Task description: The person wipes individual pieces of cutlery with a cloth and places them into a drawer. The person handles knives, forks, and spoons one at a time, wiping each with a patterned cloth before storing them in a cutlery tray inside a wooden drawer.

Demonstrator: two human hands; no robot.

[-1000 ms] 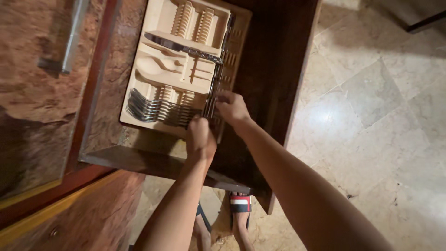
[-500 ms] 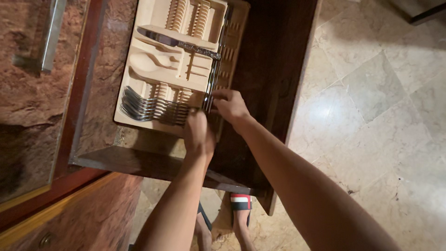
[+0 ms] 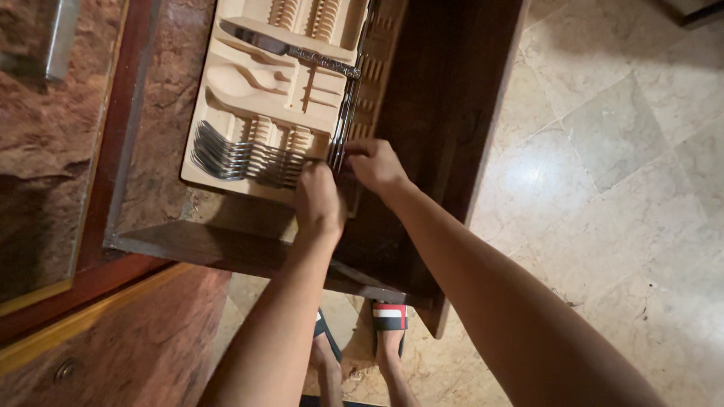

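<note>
Just left of both hands [image 3: 343, 185] — stacked forks [image 3: 241, 158].

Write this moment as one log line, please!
left hand: at row of silver metal forks | right hand: on cutlery handles at beige moulded cutlery tray edge | dark wooden drawer: open

open dark wooden drawer [image 3: 452, 113] seen from above, beige cutlery tray [image 3: 249, 83] inside it. row of forks [image 3: 237, 160] lies in the tray's near compartment, tines pointing left. a knife [image 3: 290, 49] lies across the upper part of the tray. left hand [image 3: 318, 203] rests at the fork handles, fingers curled at the tray's near right corner. right hand [image 3: 375, 166] just beside it, fingertips on the cutlery along the tray's right edge. whether either hand grips a piece is unclear. feet in sandals [image 3: 388, 320] on the marble floor [image 3: 618, 151] below.
</note>
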